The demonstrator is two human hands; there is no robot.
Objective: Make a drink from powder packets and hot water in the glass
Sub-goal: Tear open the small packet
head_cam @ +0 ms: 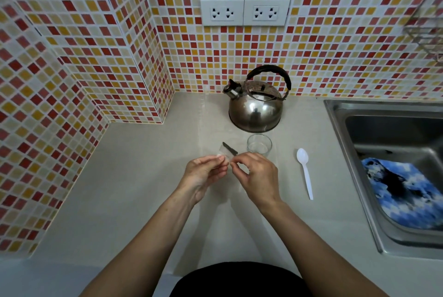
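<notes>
1. The left hand (203, 172) pinches one end of a small pale powder packet (227, 152) between thumb and fingertips, holding it above the countertop (124, 188).
2. The packet, with a dark strip along its far edge, spans the gap between the two hands, just in front of the glass; whether it is torn open yet is too small to tell.
3. The right hand (256, 174) closes narrowly on the packet's other end, fingers curled in.
4. The glass (259, 144) stands upright just behind the right hand and looks empty: no powder or water shows in it.
5. The kettle (255, 104) sits behind the glass by the tiled wall, untouched.
6. The white plastic spoon (305, 172) lies flat beside the glass, toward the sink (340, 114).
7. My judgement: early stage. Opening, tipping powder, pouring and stirring all remain.
</notes>
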